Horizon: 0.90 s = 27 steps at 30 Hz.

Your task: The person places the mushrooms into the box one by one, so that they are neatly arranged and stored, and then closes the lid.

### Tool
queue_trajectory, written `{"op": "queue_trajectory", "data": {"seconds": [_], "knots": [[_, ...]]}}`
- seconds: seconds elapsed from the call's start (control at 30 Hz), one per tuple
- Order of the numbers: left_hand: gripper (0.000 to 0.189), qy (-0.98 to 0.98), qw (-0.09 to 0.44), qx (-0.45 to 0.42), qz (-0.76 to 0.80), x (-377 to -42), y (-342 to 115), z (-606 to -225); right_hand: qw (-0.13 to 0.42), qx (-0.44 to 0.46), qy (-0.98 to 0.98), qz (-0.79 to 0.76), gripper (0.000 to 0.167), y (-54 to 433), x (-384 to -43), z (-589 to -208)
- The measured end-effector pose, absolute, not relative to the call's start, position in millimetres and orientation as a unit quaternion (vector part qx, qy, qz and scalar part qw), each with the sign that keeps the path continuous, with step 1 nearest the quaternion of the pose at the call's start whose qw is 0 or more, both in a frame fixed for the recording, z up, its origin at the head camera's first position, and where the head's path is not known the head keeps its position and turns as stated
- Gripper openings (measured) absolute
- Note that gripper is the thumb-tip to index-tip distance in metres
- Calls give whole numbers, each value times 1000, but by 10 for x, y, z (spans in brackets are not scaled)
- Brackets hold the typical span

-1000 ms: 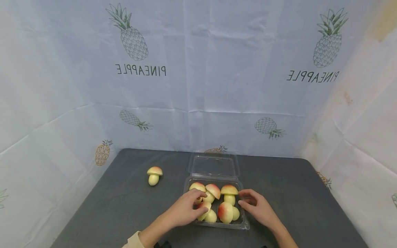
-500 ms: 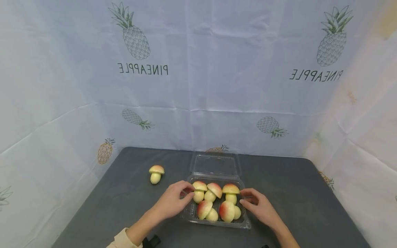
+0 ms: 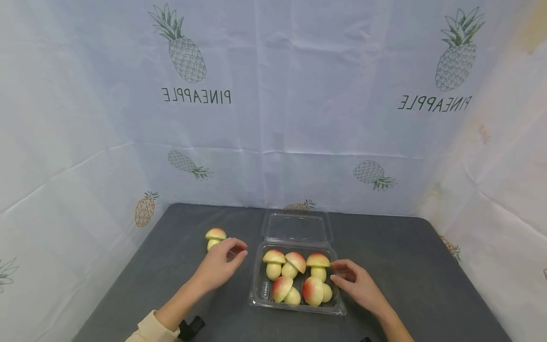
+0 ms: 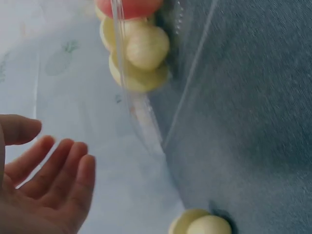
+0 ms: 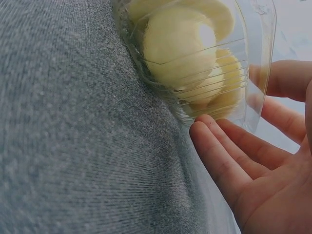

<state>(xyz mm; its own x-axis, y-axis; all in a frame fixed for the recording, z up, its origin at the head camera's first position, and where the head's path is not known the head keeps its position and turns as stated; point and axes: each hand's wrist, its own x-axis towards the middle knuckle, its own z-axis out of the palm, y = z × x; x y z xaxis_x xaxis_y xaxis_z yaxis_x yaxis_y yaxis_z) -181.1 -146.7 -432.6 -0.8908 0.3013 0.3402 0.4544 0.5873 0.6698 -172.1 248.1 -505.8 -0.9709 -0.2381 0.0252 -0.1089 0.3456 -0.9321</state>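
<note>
A clear plastic clamshell box lies on the dark table with its lid folded back. Several yellow toy mushrooms with reddish caps, such as one mushroom at the front right, lie inside it. Left of the box, my left hand hovers with relaxed, slightly bent fingers and nothing in them. Just beyond it is a loose mushroom, its stem partly hidden by the hand. My right hand rests its fingertips against the box's right side; the right wrist view shows its fingers fairly straight by the clear wall.
The dark table reaches on both sides of the box. White cloth printed with pineapples hangs behind and at the sides. A black object shows beside the left wrist.
My left hand has moved left from over the mushrooms, past the box's left edge, to near the loose mushroom. The right hand has stayed at the box's right side.
</note>
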Motion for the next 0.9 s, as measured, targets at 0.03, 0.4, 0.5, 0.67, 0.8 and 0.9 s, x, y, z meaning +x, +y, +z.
{"op": "queue_trajectory", "data": {"seconds": [0.03,0.4,0.5,0.67,0.8,0.9], "knots": [[11,-884,107,-212,-403,-1825,-1488,-4332,58,-106,818,-562,42,2480,-1720,-5055],[12,-871,187,-208,-404,-2061,-1749,-4452,60,-111,816,-564,43,2494,-1716,-5057],[13,-873,198,-195,-402,-2134,-1821,-4481,62,-110,815,-565,43,2493,-1714,-5056],[14,-872,214,-169,-406,-2231,-1916,-4508,63,-106,814,-567,44,2488,-1710,-5054],[13,-874,223,-165,-400,-2297,-1968,-4517,62,-106,814,-567,44,2487,-1708,-5052],[13,-876,222,-164,-395,-2352,-1994,-4526,62,-107,815,-566,44,2490,-1712,-5052]]}}
